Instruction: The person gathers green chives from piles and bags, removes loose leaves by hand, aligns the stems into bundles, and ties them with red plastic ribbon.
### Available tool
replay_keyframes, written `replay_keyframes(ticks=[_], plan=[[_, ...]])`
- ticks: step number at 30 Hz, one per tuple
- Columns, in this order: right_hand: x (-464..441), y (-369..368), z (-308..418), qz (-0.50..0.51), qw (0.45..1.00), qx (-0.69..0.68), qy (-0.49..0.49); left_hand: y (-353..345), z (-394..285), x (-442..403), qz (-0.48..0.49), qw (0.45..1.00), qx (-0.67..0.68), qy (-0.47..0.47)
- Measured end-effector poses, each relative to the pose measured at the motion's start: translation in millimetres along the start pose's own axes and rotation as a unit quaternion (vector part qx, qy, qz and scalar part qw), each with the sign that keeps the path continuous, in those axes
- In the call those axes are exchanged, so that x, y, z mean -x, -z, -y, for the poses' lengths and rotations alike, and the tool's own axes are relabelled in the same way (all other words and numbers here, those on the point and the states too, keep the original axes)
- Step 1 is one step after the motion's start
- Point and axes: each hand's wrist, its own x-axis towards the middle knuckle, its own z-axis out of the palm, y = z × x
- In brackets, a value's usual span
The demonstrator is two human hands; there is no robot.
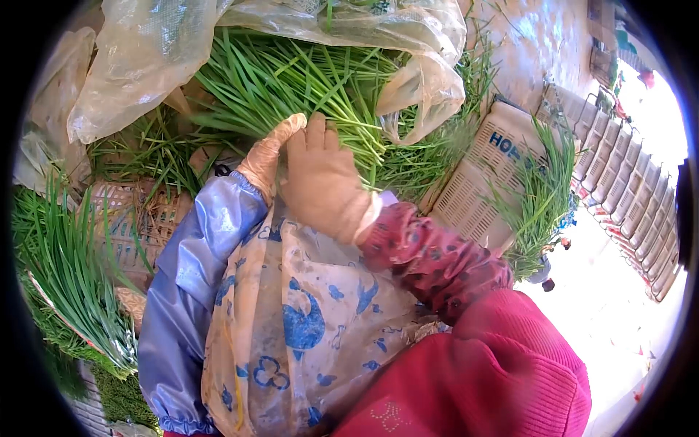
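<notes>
Both hands wear pale gloves and meet at the middle, in front of a patterned apron (320, 313). My left hand (271, 154), below a blue sleeve, lies at the near edge of a pile of long green stalks (291, 80); its fingers are largely hidden, and what it holds, if anything, does not show. My right hand (324, 178), below a red dotted sleeve, has its back up and its fingers bent forward over the near ends of the stalks, close together. Its fingertips touch the stalks, but its grip is unclear. A translucent plastic bag (153, 58) drapes around the pile.
At the left, a bundle of green stalks (73, 269) stands near a dirty plastic crate (138, 211). A pale crate (473, 182) with more stalks (542, 193) is at the right. Stacked crates (626, 160) line the far right. Loose stalks lie beyond the bag.
</notes>
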Motion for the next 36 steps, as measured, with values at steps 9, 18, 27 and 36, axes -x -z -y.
replay_keyframes(ticks=[9, 18, 27, 36], plan=[[-22.6, 77.1, -118.4, -0.006, 0.936, -0.319, -0.145, -6.7, -3.9, 7.9, -0.122, 0.973, -0.194, -0.036], [-11.5, -27.9, -110.3, 0.208, 0.912, -0.342, -0.095, 2.7, -3.9, 7.6, -0.054, 0.986, -0.146, -0.062], [-14.2, -62.2, -98.3, 0.179, 0.882, -0.419, -0.119, -21.5, 3.3, 24.4, 0.039, 0.978, -0.201, -0.024], [-27.5, 31.3, -93.2, 0.266, 0.815, -0.501, -0.119, -9.3, -4.8, 22.4, -0.118, 0.986, -0.118, -0.010]])
